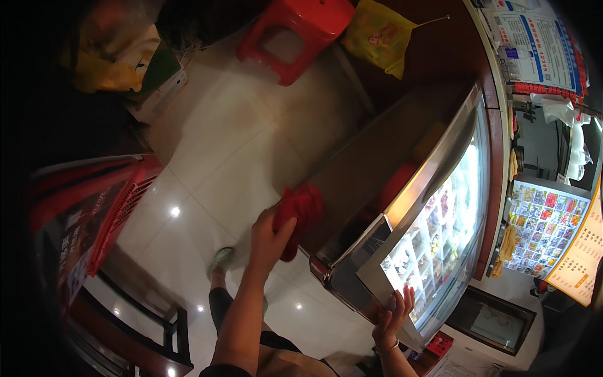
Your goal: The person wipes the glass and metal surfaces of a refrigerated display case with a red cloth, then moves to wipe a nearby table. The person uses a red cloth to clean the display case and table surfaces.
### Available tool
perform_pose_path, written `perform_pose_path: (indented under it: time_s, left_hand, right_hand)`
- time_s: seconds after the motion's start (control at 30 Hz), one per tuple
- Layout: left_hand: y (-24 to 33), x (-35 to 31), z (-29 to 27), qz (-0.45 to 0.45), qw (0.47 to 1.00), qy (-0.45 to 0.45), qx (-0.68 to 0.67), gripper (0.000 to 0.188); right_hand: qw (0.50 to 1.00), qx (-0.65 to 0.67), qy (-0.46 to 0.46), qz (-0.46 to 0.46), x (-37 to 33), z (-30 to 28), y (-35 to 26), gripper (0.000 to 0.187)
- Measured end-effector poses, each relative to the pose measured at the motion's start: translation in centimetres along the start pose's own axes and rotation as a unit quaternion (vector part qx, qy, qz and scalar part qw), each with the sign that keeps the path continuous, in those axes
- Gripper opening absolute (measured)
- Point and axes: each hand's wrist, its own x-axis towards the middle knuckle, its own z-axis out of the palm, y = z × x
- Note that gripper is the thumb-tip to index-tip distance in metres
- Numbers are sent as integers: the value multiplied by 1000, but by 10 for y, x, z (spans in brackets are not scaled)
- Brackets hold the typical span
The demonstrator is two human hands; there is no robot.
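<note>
My left hand (pixel 270 240) is closed around a bunched red cloth (pixel 303 210). The cloth lies against the dark lower side of a lit display case (pixel 402 210), near its metal edge. At the near corner of that case, my right hand (pixel 391 319) rests with its fingers stretched out and apart, touching the frame beside the glass. Behind the glass, several rows of food sit in bright light, too small to name. A bracelet shows on the right wrist.
A red plastic stool (pixel 295 38) and a yellow bag (pixel 380 34) hanging from a hook are at the far side. On the left stands a red-framed cabinet (pixel 103 213), with a dark wooden chair (pixel 135 320) nearer. Pale tiled floor (pixel 229 147) lies between.
</note>
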Motion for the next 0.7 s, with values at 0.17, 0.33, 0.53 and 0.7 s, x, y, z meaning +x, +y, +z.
perform_pose_path:
  time_s: [0.17,0.33,0.53,0.7]
  left_hand:
    - [26,-34,6,73,993,-2,-93,37]
    - [7,-12,22,-21,998,0,-62,37]
    - [-41,16,25,-10,996,69,47,24]
    - [-102,0,27,-17,976,177,122,28]
  right_hand:
    - [1000,13,-4,0,0,-1,2,49]
    - [1000,18,0,-4,0,-1,2,47]
    - [1000,22,22,-5,1,0,-3,45]
    - [998,31,45,-12,0,2,1,43]
